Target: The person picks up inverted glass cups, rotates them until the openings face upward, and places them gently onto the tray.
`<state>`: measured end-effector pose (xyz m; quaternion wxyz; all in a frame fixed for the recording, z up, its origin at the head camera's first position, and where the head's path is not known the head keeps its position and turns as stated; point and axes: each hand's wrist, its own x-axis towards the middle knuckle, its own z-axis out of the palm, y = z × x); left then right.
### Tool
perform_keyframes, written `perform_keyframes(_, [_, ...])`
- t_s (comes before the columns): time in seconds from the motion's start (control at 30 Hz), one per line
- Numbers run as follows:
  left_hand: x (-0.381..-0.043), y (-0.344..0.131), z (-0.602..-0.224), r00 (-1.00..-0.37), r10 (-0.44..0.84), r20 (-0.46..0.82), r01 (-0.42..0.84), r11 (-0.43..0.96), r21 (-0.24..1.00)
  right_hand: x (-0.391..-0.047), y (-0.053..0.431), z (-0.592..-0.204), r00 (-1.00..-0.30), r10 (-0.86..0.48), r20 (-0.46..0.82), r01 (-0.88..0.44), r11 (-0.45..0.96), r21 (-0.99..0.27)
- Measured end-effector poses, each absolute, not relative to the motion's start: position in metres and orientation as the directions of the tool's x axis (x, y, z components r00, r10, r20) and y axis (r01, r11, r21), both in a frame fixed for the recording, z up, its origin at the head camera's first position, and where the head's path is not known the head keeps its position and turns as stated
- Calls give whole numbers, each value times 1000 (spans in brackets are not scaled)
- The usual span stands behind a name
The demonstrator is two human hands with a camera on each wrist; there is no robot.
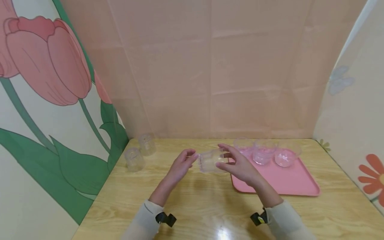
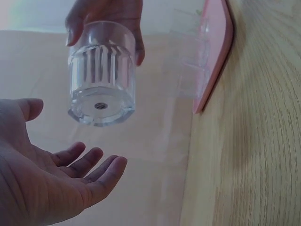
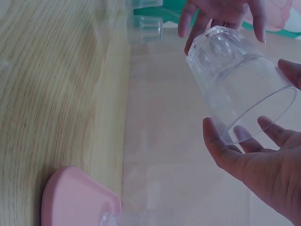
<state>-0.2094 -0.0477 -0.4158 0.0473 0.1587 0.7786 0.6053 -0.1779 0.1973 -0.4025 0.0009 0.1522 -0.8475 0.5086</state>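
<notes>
Beige sheeting [image 1: 210, 66] is hung behind a wood-grained table [image 1: 195, 206], and the left wall [image 1: 39, 106] is covered with a large floral print. By the right hand [image 1: 240, 166] a clear glass [image 1: 210, 161] is held near its rim, thumb and fingers curved round opposite sides of it. The glass is carried in the air above the table, tipped well over, its mouth turned towards the right hand and its base towards the left. Nothing is held by the left hand [image 1: 181, 165]: its fingers are loosely bent and spread just beside the base, and a gap is shown there in the left wrist view.

All the weight thus appears to be borne by the right fingers, and the glass could be dropped if its smooth wall were allowed to slide through them. It could also be jolted loose if the base were bumped by the left fingers, or lost if it were released before being firmly caught.

Next to the right hand, three clear cups [image 1: 264, 155] are grouped near the far side of a pink tray [image 1: 288, 183]; these could be knocked or chipped if the glass were swung too low, since transparent edges are easily misjudged. Farther off, towards the table's far left corner, two more glasses [image 1: 134, 161] are placed, and little danger seems to be posed to them
</notes>
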Motion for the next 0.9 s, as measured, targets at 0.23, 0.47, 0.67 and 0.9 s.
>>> perform_keyframes(0.23, [-208, -53, -414, -949, 296, 111, 191, 258, 947, -176, 201, -400, -953, -256, 159, -263, 448, -855])
perform_keyframes(0.47, [-209, -60, -416, -952, 282, 118, 207, 314, 927, -175, 207, -401, -957, -244, 155, -256, 466, -847])
perform_keyframes(0.67, [-210, -66, -418, -955, 271, 121, 215, 353, 911, -174, 213, -401, -956, -255, 144, -254, 481, -839])
perform_keyframes(0.9, [-208, -72, -418, -956, 256, 142, 231, 364, 902, -174, 222, -403, -953, -263, 149, -267, 499, -824])
